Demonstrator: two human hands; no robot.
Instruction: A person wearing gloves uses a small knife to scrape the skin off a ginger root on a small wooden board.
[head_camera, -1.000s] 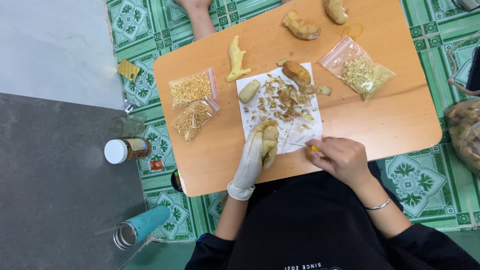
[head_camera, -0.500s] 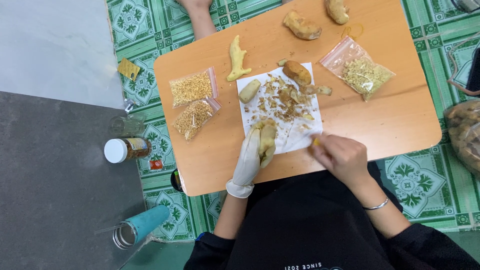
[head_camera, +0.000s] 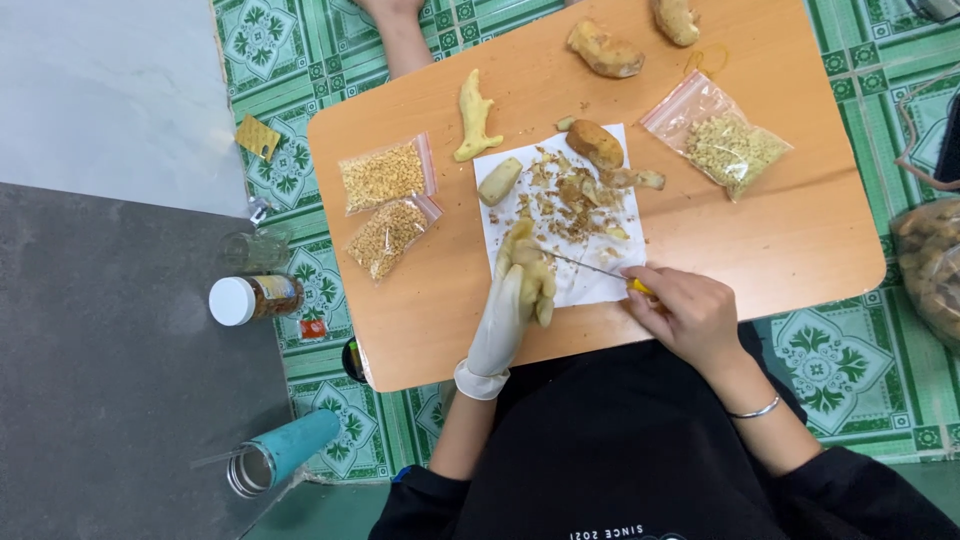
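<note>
The gloved left hand is closed around a pale peeled ginger piece, pinning it on the near edge of the white paper sheet. The bare right hand sits just right of that sheet, fingers curled tight on a yellow-handled knife, whose thin blade reaches left across the paper and meets the ginger. Brown peelings lie scattered over the sheet's middle. At its far edge rests an unpeeled ginger root, and a small peeled chunk sits on its left edge. Left of the sheet lie two zip bags of chopped bits; right of it, another zip bag. Everything sits on the orange table.
</note>
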